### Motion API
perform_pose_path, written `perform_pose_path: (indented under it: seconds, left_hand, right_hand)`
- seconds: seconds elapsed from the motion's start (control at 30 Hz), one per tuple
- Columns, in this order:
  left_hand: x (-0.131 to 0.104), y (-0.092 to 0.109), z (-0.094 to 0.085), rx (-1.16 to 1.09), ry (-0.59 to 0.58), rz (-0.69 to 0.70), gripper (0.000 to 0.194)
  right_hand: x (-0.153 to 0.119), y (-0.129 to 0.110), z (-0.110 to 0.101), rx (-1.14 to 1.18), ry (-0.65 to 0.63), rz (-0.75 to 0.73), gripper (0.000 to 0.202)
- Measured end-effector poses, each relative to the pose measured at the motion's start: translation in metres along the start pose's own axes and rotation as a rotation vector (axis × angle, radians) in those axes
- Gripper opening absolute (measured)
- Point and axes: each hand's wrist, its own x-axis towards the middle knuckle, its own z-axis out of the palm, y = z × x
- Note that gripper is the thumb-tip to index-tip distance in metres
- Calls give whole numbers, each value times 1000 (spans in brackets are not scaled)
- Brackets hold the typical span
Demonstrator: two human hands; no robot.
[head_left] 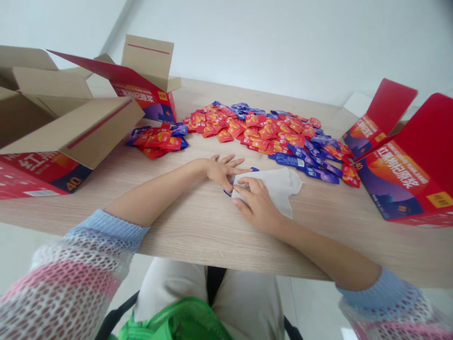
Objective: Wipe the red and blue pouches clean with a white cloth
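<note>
My left hand (221, 172) lies on the table with its fingers spread, its thumb and forefinger beside a mostly covered packet with blue edges (227, 192). Over that packet lies a white tissue (278, 182), its loose end spread to the right. My right hand (257, 200) holds the tissue, fingers bent and pressed down at its left end, close to my left thumb. How much of the packet is under the tissue is hidden. Beyond my hands is a wide heap of red sachets (262, 132), with blue packets (311, 160) at its right side.
A smaller pile of red and blue sachets (159, 140) lies to the left. Open red cartons stand on both sides: a near left carton (46, 172), a far left carton (148, 101), a near right carton (406, 179) and a far right carton (364, 134). The wooden table (198, 226) meets a white wall.
</note>
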Motion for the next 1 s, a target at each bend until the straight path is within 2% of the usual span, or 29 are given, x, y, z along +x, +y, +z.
perform_pose_path:
  seconds: [0.23, 0.4, 0.6, 0.8, 0.9, 1.0]
  left_hand:
    - [2, -4, -5, 41, -75, 21, 118]
    - [4, -1, -10, 75, -126, -3, 127]
    - [4, 0, -11, 47, -100, -18, 131]
    - [2, 2, -1, 65, -40, -48, 125]
    - [2, 2, 3, 77, -22, -53, 123]
    - [2, 3, 5, 81, -9, -54, 122]
  right_hand:
    - [16, 39, -17, 42, -111, -136, 40]
    - [21, 59, -18, -9, -84, -54, 38]
    - [23, 58, -20, -96, -28, 113, 33]
    - [27, 52, -21, -135, -2, 252, 29]
    - [23, 51, -25, 8, 87, 268, 29]
    - [18, 47, -34, 310, 163, 221, 32]
